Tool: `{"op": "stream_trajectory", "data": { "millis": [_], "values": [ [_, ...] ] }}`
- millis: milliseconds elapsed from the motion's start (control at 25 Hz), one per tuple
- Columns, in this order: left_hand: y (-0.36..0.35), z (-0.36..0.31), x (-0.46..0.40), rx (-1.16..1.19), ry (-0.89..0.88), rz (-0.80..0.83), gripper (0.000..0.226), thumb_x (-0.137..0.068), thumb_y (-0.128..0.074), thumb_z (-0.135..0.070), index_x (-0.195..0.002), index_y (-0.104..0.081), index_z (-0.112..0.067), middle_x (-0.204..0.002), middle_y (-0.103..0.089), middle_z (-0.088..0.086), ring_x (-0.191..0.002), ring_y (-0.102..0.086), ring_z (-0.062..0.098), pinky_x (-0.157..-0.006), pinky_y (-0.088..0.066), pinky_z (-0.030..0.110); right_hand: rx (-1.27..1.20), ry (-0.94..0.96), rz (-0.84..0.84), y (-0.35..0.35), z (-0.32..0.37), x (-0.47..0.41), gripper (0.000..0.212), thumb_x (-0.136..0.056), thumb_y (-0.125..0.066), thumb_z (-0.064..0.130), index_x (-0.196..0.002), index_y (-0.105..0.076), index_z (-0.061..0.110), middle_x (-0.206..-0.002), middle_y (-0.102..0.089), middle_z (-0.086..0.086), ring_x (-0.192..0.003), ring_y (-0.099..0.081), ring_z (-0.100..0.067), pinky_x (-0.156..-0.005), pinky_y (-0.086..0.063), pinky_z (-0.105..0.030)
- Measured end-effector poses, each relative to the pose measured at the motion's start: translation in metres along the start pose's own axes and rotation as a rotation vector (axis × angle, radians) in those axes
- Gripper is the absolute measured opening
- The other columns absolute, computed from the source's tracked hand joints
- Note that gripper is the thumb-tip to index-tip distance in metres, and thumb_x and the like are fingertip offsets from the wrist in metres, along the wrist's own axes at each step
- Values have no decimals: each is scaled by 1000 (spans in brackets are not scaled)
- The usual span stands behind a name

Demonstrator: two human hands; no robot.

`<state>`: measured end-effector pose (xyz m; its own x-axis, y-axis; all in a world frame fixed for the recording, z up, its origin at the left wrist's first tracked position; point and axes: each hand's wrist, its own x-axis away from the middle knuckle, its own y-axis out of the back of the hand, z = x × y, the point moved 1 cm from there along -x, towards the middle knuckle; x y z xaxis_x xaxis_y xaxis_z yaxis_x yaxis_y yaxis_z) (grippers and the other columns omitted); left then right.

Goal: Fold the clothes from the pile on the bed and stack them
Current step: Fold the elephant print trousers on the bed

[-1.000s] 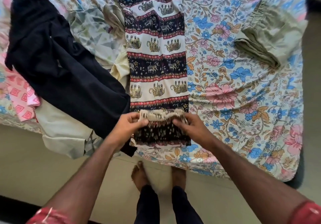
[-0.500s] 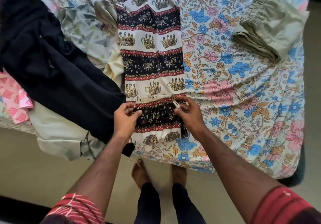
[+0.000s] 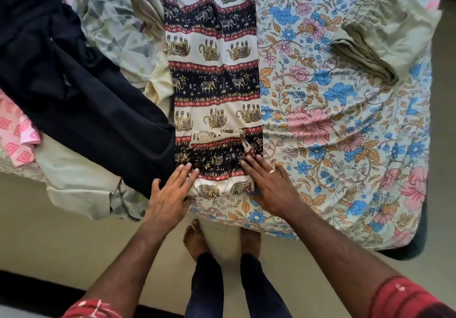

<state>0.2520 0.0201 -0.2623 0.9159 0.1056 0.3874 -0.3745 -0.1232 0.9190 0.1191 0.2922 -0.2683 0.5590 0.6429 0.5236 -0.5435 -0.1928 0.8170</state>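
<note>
Elephant-print trousers (image 3: 214, 80) in cream, navy and red lie stretched down the middle of the bed, with the near end folded back over itself. My left hand (image 3: 170, 194) lies flat with straight fingers on the fold's left edge. My right hand (image 3: 270, 186), a ring on one finger, presses flat on the fold's right edge. To the left is the pile: a black garment (image 3: 74, 90), a pale patterned cloth (image 3: 116, 36), a cream piece (image 3: 76, 182) and a pink printed one (image 3: 17, 132). A folded olive-green garment (image 3: 380, 36) rests at the far right.
The bed carries a floral sheet (image 3: 333, 132) whose near edge hangs over a beige tiled floor (image 3: 49, 238). My bare feet (image 3: 222, 238) stand close to the bed's edge. The cream piece and part of the black garment hang over that edge at the left.
Both hands carried the trousers' near end up over the rest, let go of it, and now lie flat on the folded part nearer the bed's edge.
</note>
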Motion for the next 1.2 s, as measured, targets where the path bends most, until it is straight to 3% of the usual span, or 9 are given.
{"op": "stream_trajectory", "data": {
  "millis": [160,320,600,720,880,960,1000,1080,1200],
  "values": [
    [7,-6,-10,-76,37,111,78,-104,-43,-49,-159,11,-38,-169,13,-12,-157,4,10,-110,-27,53,15,-25,32,4,2,-2,78,-109,-39,41,-156,23,47,-165,28,12,-153,25,-17,-121,14,-53],
    [30,-14,-16,14,52,61,57,-106,-45,-37,-159,-25,-39,-168,-22,-13,-154,-18,11,-106,-26,52,-26,27,69,23,-9,2,67,-111,-35,36,-157,12,47,-166,15,18,-155,16,-12,-122,16,-52],
    [46,-37,20,-15,-219,282,53,-107,-43,-31,-157,-28,-38,-159,-40,-17,-146,-30,10,-112,-11,52,9,127,219,32,-40,63,61,-102,-11,53,-161,-19,38,-160,-7,21,-155,2,-5,-121,23,-52],
    [50,-47,36,31,-339,451,43,-107,-44,-33,-149,-44,-41,-134,-59,-13,-129,-41,11,-107,-13,47,29,166,365,27,-42,97,65,-100,-10,59,-159,-28,39,-162,-18,19,-154,-1,-1,-116,31,-53],
    [57,-52,44,185,-389,542,26,-105,-46,-38,-125,-62,-33,-113,-65,-10,-110,-49,9,-96,-20,41,-78,196,403,37,-48,101,43,-108,-38,48,-148,-49,36,-154,-49,11,-150,-29,3,-125,12,-58],
    [70,-43,32,333,-345,578,21,-105,-49,-40,-115,-64,-30,-106,-64,-12,-100,-51,6,-91,-24,38,-324,159,359,60,-51,85,29,-104,-50,42,-124,-68,33,-121,-73,5,-116,-62,3,-123,-26,-50],
    [77,-35,23,476,-280,624,20,-104,-52,-41,-115,-65,-30,-103,-64,-14,-96,-53,4,-91,-31,37,-493,117,331,73,-51,73,22,-101,-54,36,-111,-72,29,-99,-75,2,-91,-67,1,-102,-49,-43],
    [94,-13,2,837,-164,656,20,-101,-61,-38,-113,-71,-27,-103,-70,-6,-92,-63,12,-87,-50,39,-775,65,220,97,-48,46,18,-96,-57,25,-90,-73,19,-81,-71,-1,-70,-64,-4,-69,-54,-29],
    [105,11,-38,1283,94,424,24,-101,-59,-30,-116,-72,-16,-107,-73,12,-96,-67,27,-82,-53,37,-1084,-72,-65,118,-46,-1,20,-99,-60,24,-100,-70,7,-96,-69,-12,-82,-64,-16,-72,-55,-33]
  ]
}}
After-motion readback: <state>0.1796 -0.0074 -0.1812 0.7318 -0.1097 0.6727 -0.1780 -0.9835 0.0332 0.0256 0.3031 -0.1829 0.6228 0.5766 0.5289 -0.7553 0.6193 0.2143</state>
